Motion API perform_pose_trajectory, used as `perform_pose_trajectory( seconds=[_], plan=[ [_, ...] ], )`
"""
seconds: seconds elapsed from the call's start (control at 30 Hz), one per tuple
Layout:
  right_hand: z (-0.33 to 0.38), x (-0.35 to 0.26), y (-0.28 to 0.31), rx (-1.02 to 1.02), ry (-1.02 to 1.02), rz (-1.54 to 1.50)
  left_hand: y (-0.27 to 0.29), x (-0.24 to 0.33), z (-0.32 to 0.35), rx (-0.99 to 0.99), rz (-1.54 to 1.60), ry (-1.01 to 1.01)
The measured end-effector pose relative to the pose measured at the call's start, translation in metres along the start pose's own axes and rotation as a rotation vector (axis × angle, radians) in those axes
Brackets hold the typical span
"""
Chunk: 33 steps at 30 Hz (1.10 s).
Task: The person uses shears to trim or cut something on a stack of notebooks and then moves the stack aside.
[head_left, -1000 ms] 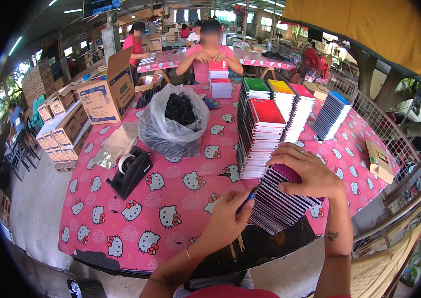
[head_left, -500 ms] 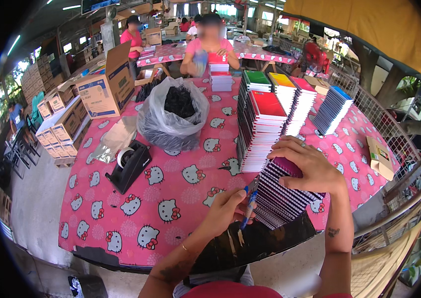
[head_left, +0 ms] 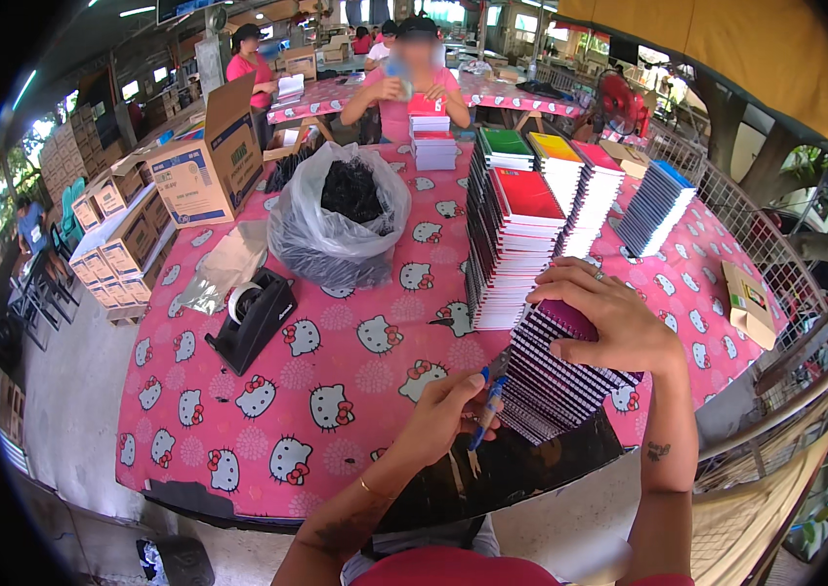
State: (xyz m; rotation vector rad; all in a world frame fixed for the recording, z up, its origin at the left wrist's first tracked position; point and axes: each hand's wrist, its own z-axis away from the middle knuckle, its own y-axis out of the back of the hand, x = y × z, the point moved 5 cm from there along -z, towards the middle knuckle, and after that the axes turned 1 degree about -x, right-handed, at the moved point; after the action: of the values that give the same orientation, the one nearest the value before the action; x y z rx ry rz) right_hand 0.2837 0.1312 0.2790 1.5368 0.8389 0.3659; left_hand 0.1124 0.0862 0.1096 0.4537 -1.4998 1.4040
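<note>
Close in front of me on the table, a stack of spiral notebooks with purple covers (head_left: 553,386) leans over, its wire-bound edges facing me. My right hand (head_left: 619,327) grips the top of the stack, fingers over the far side and thumb on the near side. My left hand (head_left: 441,415) is closed round blue-handled pliers (head_left: 489,415), whose dark jaws touch or nearly touch the left end of the bindings. Just beyond stands a tall stack of red notebooks (head_left: 526,200).
Green (head_left: 507,144), yellow (head_left: 558,151) and blue notebooks (head_left: 656,210) are stacked farther back. To the left are a black tape dispenser (head_left: 253,327), a plastic bag of black material (head_left: 336,249) and an open carton (head_left: 204,176). A co-worker (head_left: 404,107) is across the table.
My hands keep nearly the same hold on the pliers and the notebooks. Across the table, the co-worker's hand with a bluish item has risen. The view has shifted slightly.
</note>
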Motion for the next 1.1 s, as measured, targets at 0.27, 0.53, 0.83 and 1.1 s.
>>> perform_pose_trajectory(
  seconds=[0.27,0.53,0.83,1.1],
  plan=[
    [0.000,0.000,0.001,-0.021,-0.019,-0.015,-0.008,0.011,0.005,-0.063,0.114,-0.038],
    [0.001,-0.002,0.003,-0.015,-0.007,-0.026,-0.005,-0.004,-0.002,-0.033,0.086,-0.051],
    [0.000,0.000,-0.001,-0.018,-0.020,0.000,-0.010,0.024,0.014,0.193,-0.928,-0.614],
    [0.000,-0.001,0.001,0.001,0.007,-0.002,0.001,-0.010,0.002,0.033,-0.012,-0.022]
  ],
)
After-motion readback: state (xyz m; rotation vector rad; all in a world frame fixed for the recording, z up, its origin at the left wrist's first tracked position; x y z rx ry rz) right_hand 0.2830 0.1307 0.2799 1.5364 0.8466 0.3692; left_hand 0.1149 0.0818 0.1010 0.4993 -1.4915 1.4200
